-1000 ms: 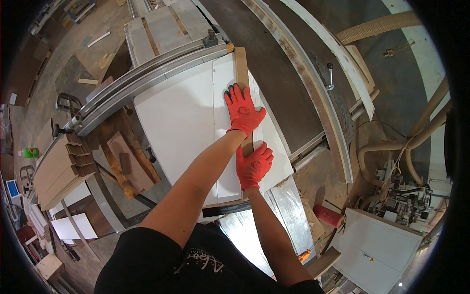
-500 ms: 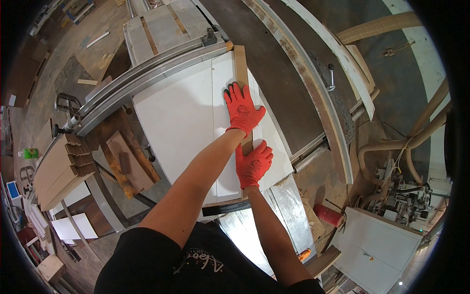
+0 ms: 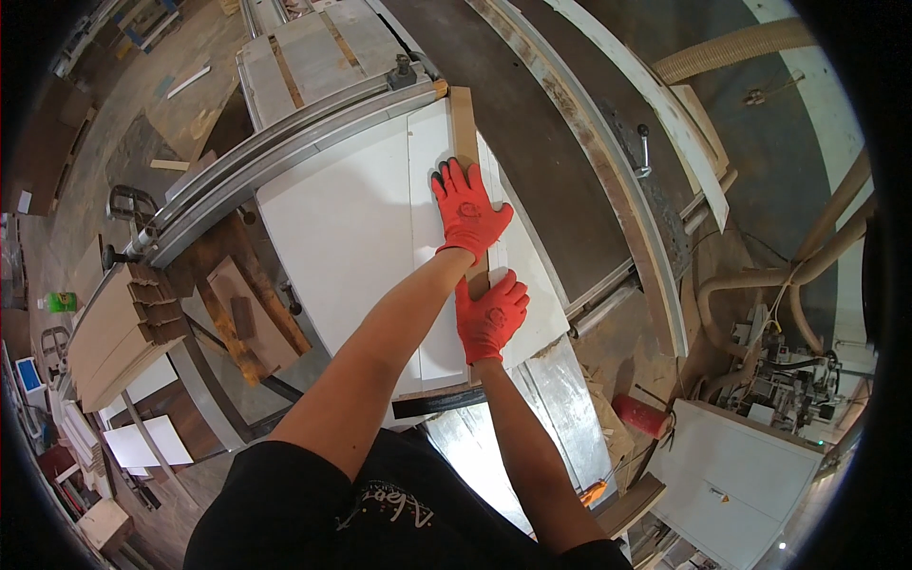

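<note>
White panel [image 3: 347,214] lies flat; closed white cabinet [image 3: 727,470], contents hidden, stands well to the panel's lower right. Brown strip [image 3: 463,123] runs lengthwise atop the panel's right part. Red-gloved left hand [image 3: 472,211] lies palm-down, fingers slightly spread, on strip, mid-panel; red-gloved right hand [image 3: 492,318], palm-down, flat, lies on strip toward panel's near edge. Green container [image 3: 61,302], contents unclear, sits well left of panel.
</note>
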`<state>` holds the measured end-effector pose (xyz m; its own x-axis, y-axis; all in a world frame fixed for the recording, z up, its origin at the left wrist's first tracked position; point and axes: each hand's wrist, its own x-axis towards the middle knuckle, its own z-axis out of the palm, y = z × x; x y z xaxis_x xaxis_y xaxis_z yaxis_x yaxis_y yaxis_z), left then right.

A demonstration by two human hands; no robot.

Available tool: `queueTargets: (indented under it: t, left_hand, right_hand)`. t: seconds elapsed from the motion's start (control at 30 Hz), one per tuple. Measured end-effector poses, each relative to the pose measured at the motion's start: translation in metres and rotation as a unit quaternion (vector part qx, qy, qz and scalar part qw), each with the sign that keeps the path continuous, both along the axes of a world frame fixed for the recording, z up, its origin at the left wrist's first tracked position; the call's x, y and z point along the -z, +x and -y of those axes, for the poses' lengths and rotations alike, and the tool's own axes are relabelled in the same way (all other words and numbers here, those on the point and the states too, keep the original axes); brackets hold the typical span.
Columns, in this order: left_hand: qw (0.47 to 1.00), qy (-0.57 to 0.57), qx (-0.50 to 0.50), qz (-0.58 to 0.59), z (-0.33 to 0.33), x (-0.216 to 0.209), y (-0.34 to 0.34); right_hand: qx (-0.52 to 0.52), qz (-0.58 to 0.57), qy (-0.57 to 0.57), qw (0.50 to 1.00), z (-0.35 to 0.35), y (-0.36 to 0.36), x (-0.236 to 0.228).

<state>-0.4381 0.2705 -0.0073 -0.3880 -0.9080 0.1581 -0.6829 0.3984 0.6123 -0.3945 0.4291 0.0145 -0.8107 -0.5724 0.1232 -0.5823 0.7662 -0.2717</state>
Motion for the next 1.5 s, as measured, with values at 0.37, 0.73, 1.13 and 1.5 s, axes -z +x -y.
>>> queueTargets:
  t: [0.37, 0.73, 1.13, 1.5]
  left_hand:
    - [0.999, 0.037, 0.006, 0.011, 0.005, -0.005, 0.001]
    - [0.999, 0.050, 0.007, 0.013, 0.012, -0.008, 0.003]
    - [0.999, 0.037, -0.004, 0.001, 0.015, -0.004, 0.002]
    - [0.999, 0.053, 0.007, 0.006, 0.016, -0.004, 0.003]
  right_hand:
    - [0.006, 0.020, 0.011, 1.000, 0.006, 0.000, -0.007]
    - [0.001, 0.016, 0.025, 1.000, 0.013, 0.001, -0.009]
    - [0.001, 0.015, 0.024, 1.000, 0.018, 0.002, -0.012]
    - [0.006, 0.013, 0.034, 0.999, 0.017, 0.000, -0.006]
